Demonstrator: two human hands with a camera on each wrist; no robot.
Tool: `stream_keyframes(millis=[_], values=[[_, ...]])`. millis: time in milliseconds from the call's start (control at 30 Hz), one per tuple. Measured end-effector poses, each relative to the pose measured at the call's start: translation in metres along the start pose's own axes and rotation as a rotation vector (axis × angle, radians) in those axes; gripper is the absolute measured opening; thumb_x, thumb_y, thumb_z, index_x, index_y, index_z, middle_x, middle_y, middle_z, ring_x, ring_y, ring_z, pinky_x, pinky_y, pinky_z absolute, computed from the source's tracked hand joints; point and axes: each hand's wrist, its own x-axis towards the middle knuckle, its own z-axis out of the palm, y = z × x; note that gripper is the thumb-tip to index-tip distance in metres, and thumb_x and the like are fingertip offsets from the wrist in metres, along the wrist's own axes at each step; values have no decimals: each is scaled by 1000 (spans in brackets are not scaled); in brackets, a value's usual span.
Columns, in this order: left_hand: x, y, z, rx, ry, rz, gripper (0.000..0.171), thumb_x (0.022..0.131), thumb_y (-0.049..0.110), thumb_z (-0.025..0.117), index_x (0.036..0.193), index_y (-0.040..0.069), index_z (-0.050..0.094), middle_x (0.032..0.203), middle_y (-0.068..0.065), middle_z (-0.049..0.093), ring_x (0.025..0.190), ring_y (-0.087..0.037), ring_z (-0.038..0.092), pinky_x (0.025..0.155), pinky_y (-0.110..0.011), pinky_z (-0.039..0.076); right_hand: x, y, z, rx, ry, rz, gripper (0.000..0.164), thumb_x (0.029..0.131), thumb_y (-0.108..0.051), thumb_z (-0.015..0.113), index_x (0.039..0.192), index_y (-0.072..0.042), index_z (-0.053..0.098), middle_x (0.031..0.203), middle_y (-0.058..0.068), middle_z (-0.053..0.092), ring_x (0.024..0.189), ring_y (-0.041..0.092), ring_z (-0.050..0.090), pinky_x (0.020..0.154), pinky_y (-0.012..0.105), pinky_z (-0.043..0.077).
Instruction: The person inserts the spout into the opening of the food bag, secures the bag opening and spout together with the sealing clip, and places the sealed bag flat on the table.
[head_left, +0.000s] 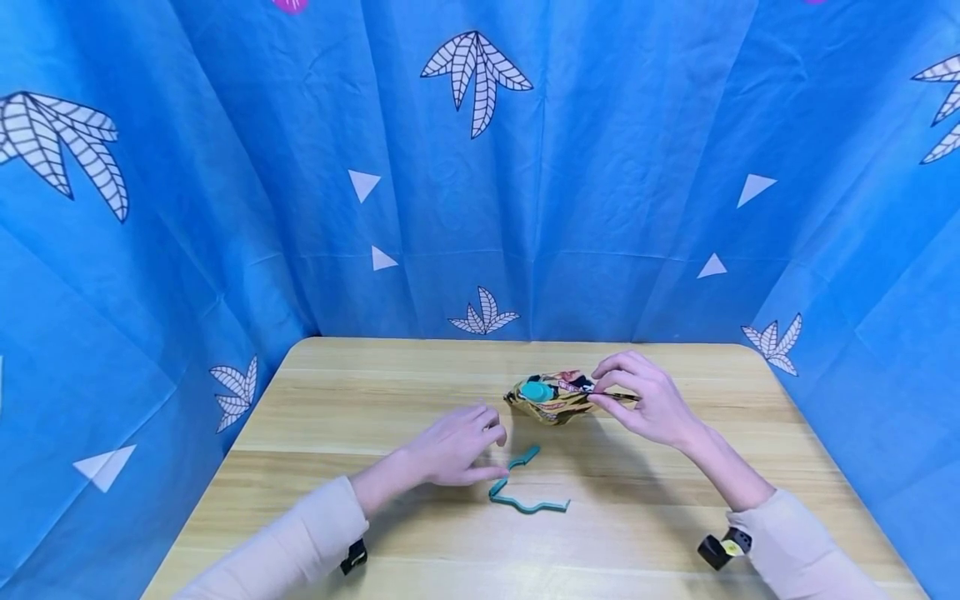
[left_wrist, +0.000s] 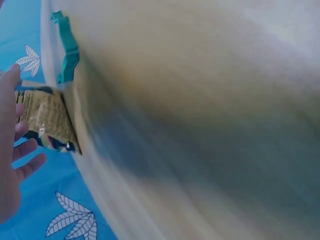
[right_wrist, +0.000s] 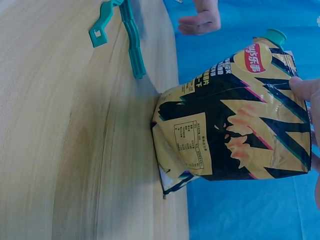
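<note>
A gold and black Lay's chip bag (head_left: 558,410) stands on the table with a teal cap (head_left: 536,392) at its upper left corner. My right hand (head_left: 651,402) pinches the bag's top edge, thumb on one face in the right wrist view. In front of the bag lies a teal bag clip (head_left: 529,507), its two arms spread apart in a V. Beside it hovers my left hand (head_left: 459,450), fingers loosely bent and holding nothing; the thumb tip overlaps the clip in the head view, and I cannot tell whether they touch.
The light wooden table (head_left: 337,383) has rounded far corners. Blue curtains (head_left: 615,167) with white leaf prints rise behind it and along both sides. Black straps with cameras (head_left: 723,548) sit at the wrists.
</note>
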Motion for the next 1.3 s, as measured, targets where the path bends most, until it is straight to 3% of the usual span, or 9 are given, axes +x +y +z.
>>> stream_keyframes(millis=[267,400,933,1300], values=[[-4,10,9,-35,-72,-11,41,99,61,63,116,24,65,113,5,62,104,-10,56,89,-26,53,-1,0,0,4,-4,2,7,92,-20,81,90,-19,75,103,6,74,101,22,66,99,17,46],[-7,13,14,-44,-101,-15,41,100,64,59,115,26,65,114,5,62,103,-9,54,87,-24,51,-1,0,0,3,-3,4,7,92,-21,81,90,-19,75,103,6,74,101,22,66,99,17,46],[-15,20,31,-67,-121,8,39,101,65,57,115,30,65,110,6,59,93,-6,47,75,-17,38,-1,0,0,-9,-7,8,11,86,-14,85,89,-19,75,103,5,74,102,22,66,100,16,46],[-16,24,32,-106,-122,10,38,101,64,57,113,30,66,107,7,59,90,-5,47,72,-16,37,-1,0,0,-10,-4,10,14,83,-11,85,89,-19,75,103,5,74,102,22,66,100,16,45]])
